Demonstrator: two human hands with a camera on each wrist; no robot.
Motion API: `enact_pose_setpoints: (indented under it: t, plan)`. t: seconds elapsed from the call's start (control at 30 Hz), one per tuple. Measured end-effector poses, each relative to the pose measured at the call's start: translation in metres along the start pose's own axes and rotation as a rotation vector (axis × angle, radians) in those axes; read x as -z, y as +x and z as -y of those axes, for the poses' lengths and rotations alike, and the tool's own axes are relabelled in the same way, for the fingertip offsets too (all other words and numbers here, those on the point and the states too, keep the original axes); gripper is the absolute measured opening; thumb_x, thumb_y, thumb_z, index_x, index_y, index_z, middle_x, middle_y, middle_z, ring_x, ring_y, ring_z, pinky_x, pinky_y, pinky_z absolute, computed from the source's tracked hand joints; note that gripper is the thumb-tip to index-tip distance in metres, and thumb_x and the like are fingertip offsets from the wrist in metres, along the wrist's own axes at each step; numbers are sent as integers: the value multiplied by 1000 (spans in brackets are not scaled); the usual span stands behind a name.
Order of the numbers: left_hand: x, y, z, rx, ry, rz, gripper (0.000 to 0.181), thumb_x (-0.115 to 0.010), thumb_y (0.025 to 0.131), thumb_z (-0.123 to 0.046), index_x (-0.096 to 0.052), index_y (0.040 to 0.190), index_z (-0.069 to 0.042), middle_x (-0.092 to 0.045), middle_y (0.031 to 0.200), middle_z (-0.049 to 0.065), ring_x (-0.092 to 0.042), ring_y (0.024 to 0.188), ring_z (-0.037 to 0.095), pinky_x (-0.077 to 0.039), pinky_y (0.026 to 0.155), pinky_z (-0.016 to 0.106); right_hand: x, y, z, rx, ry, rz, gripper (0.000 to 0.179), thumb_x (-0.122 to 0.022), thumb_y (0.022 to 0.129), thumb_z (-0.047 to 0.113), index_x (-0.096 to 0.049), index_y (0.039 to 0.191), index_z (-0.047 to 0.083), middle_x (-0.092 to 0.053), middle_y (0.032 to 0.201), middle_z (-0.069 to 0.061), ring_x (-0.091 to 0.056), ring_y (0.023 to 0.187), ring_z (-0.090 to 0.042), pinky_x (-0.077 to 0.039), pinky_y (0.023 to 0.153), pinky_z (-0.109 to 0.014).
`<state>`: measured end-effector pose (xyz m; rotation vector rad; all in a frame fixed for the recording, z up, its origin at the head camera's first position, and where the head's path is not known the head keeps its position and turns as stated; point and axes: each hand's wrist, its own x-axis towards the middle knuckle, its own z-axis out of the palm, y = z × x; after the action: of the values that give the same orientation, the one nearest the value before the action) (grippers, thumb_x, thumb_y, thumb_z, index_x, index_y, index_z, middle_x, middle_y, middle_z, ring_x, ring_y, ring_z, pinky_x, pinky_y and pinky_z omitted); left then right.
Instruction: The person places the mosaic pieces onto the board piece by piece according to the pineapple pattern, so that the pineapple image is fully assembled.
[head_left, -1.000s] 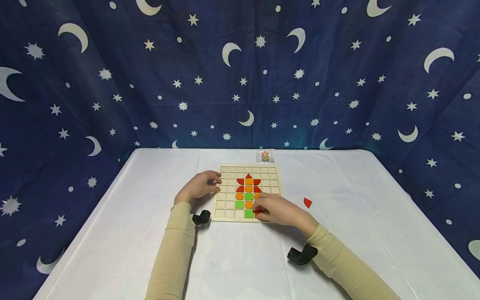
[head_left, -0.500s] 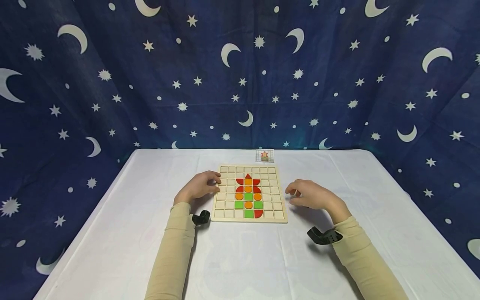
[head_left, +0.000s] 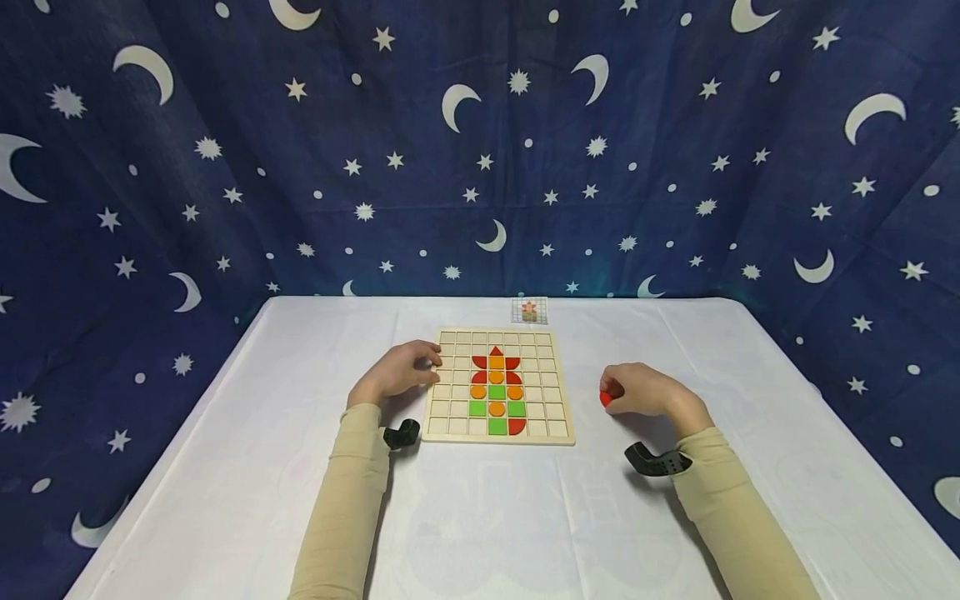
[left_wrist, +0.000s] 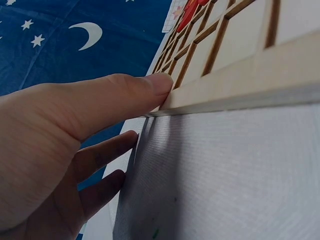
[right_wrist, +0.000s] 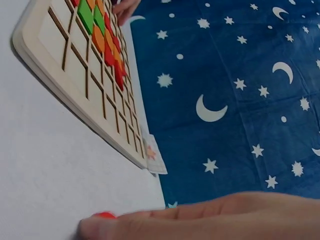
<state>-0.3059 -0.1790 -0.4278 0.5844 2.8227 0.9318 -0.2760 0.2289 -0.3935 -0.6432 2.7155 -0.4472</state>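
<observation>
My right hand [head_left: 643, 388] pinches a small red quarter-circle piece [head_left: 605, 399] between thumb and fingers, to the right of the board. Only a sliver of that red piece [right_wrist: 105, 215] shows past the thumb in the right wrist view. The wooden grid board [head_left: 498, 442] lies flat, with red, orange and green pieces set in its middle cells. At the board's left edge rests my left hand [head_left: 397, 371], fingers relaxed. In the left wrist view its thumb [left_wrist: 160, 84] touches the board's rim [left_wrist: 240, 75], while two other fingers stay below, apart from the thumb.
A small pattern card [head_left: 529, 311] lies behind the board near the back edge of the white-covered table [head_left: 480, 525]. Beyond the table hangs a dark blue curtain [head_left: 420, 233] with moons and stars.
My right hand has left the board's lower cells, where a red piece now sits, and moved right to pick up the loose red piece. The left hand has stayed put.
</observation>
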Motion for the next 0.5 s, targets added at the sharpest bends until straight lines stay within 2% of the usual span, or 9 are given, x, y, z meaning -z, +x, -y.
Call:
enact_pose_setpoints:
  t: [0.17,0.5]
  plan:
    - [0,-1,0,7,-3,4,28,-74,84,-12,-69,111,-3,-54,139,13,-41,136,33,-30,115,45,-3,6,0,59,19,-78,23,-75,82,9,-63,101,2,-60,88,-2,-52,80,-17,-48,75,-35]
    - [0,-1,-1,7,2,-3,28,-75,84,-12,-69,111,-4,-55,139,13,-42,136,32,-31,115,44,-11,14,0,98,7,-97,22,-75,84,11,-64,100,1,-61,87,-2,-54,79,-17,-50,76,-36]
